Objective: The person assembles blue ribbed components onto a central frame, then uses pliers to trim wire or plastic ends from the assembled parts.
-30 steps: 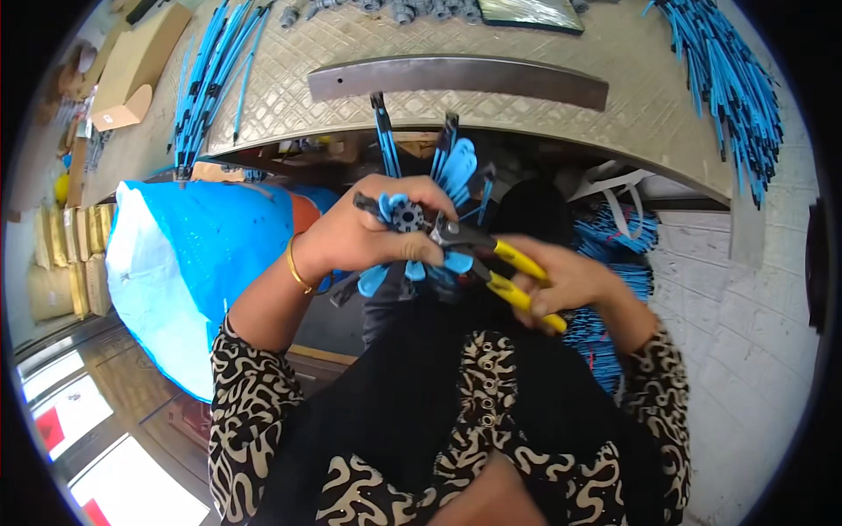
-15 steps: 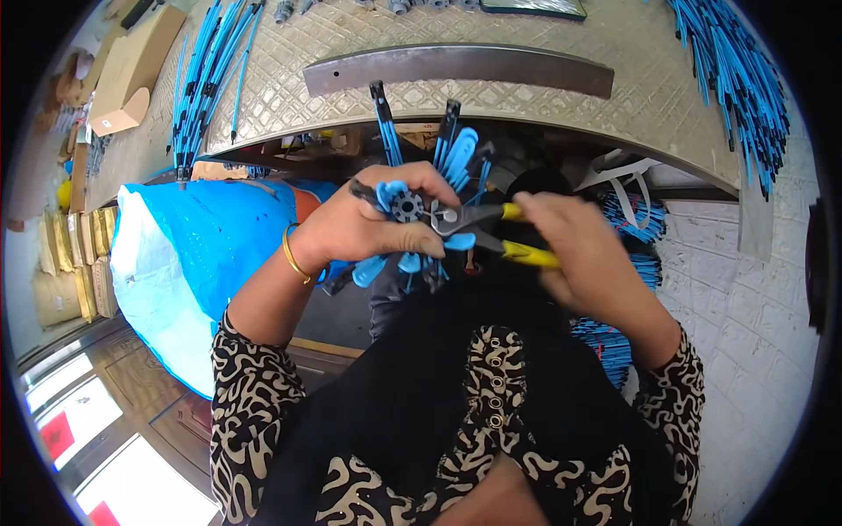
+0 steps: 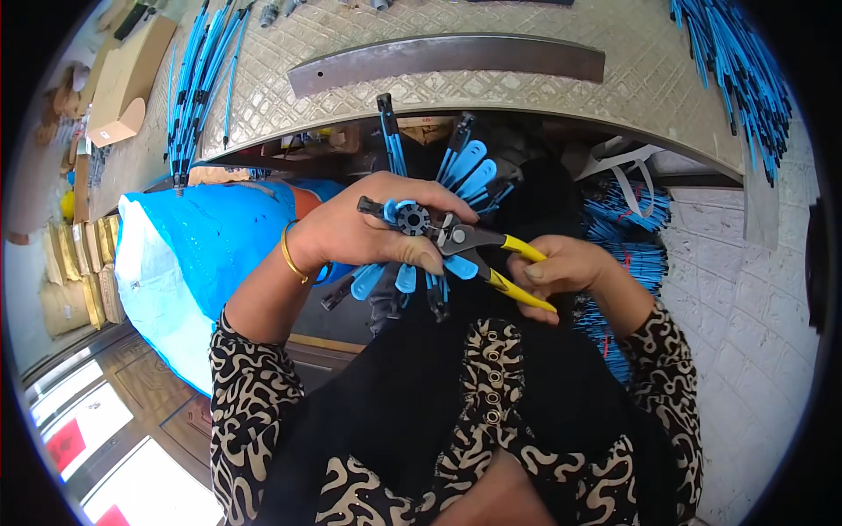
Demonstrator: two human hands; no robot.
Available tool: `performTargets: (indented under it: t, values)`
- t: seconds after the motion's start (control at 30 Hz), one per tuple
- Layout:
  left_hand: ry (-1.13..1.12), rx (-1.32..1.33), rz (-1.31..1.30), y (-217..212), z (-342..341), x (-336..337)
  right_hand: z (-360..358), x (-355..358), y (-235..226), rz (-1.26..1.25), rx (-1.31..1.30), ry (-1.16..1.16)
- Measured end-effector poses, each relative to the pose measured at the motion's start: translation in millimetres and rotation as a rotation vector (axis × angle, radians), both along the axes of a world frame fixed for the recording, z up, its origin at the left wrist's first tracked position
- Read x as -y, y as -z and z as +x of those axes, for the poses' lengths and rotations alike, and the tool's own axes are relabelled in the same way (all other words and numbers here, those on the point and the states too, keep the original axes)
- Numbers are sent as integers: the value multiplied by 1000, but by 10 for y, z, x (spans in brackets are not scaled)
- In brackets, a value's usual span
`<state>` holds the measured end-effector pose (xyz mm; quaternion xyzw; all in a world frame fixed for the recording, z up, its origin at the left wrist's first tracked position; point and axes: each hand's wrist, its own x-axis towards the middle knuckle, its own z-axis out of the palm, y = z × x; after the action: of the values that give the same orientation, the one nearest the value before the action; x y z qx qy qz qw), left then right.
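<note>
My left hand (image 3: 351,223) is closed on a round, dark, toothed hub (image 3: 412,217) with blue and black folding arms spread out around it. Several of the arms end in rounded blue tabs; others are thin rods with black ends. Pliers (image 3: 469,237) with yellow handles have their metal jaws at the hub's right edge, close to my left thumb. My right hand (image 3: 566,267) grips the handles, which stand apart. Exactly what the jaws bite on is too small to tell.
Ahead is a patterned workbench (image 3: 649,96) carrying a flat metal bar (image 3: 447,63). Bundles of blue rods lie at its left (image 3: 197,96) and right (image 3: 737,79). A large blue bag (image 3: 202,237) stands at my left; more blue bundles (image 3: 631,263) are stacked below the bench at right.
My right hand, blurred before, has moved lower, with its fingers now around the plier handles. The hub and its arms have shifted slightly right in the picture and turned a little.
</note>
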<state>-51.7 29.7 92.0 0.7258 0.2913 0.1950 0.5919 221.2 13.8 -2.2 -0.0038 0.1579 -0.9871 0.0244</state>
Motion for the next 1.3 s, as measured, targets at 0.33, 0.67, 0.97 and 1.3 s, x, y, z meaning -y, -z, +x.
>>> performTargets:
  t: [0.33, 0.67, 0.97, 1.3]
  values:
    - [-18, -26, 44, -142, 60, 17, 123, -284, -824, 527, 451, 25]
    - [20, -25, 18, -227, 127, 317, 167, 103, -736, 528, 394, 61]
    - [106, -26, -25, -221, 53, 34, 73, 200, -463, 416, 354, 133]
    - [7, -84, -66, -185, 152, 90, 168, 45, -966, 580, 604, 119]
